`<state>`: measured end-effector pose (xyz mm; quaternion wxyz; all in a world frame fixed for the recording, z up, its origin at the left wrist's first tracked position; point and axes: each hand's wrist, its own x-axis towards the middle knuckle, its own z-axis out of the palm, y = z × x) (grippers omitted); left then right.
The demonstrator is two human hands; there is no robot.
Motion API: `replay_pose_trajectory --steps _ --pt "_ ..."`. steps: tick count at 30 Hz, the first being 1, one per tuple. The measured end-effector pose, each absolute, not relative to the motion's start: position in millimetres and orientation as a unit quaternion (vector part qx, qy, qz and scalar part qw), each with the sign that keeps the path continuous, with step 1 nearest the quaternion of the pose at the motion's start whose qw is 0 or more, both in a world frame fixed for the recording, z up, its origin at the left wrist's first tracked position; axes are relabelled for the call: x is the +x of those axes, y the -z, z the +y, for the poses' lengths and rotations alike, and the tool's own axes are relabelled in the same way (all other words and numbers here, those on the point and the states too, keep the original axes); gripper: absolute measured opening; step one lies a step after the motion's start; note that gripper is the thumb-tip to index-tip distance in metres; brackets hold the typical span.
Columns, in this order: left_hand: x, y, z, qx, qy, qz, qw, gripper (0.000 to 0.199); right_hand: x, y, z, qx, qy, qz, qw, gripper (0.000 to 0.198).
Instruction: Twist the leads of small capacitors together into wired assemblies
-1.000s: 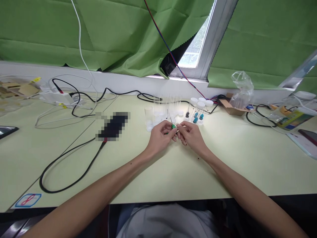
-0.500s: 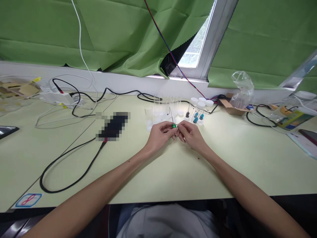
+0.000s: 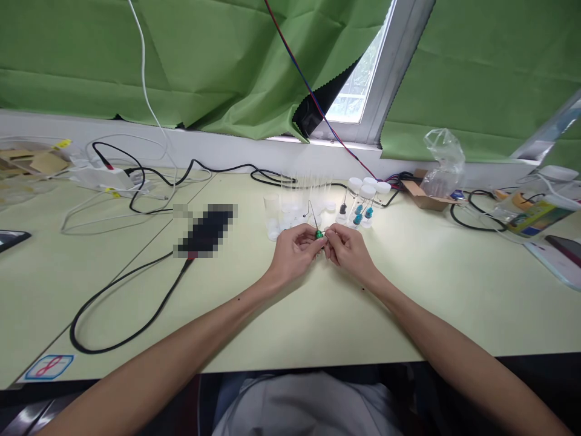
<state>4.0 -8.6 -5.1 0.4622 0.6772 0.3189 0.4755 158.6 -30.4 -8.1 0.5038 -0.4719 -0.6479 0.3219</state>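
In the head view, my left hand (image 3: 294,249) is closed round a small shiny green piece (image 3: 319,234), held between thumb and fingers. From its top a thin dark wire (image 3: 313,216) rises, bent over at the upper end. My right hand (image 3: 347,247) meets it from the other side in a tight pinch. What lies between those right fingertips is too small to tell. Just beyond the hands stand clear vials (image 3: 368,219) with white caps, holding blue and black pieces with wires. Several clear open tubes (image 3: 302,195) stand behind my left hand.
A black blurred-out device (image 3: 206,230) lies left on a looping cable (image 3: 136,349). A white power strip (image 3: 106,175) is at the back left. Farther right are an open cardboard box (image 3: 426,197) with a plastic bag and a phone (image 3: 563,254). A dark speck (image 3: 363,289) lies near my right wrist.
Both hands have come very slightly nearer to me with the green piece, and its wire leans a little more to the left. The grip of each looks the same.
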Motion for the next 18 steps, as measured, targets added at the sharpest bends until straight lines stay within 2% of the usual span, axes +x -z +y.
replay_pose_trajectory --steps 18 --pt "4.6 6.2 -8.8 0.676 -0.470 0.340 0.454 0.020 153.7 7.5 -30.6 -0.469 -0.382 -0.606 0.517 0.037"
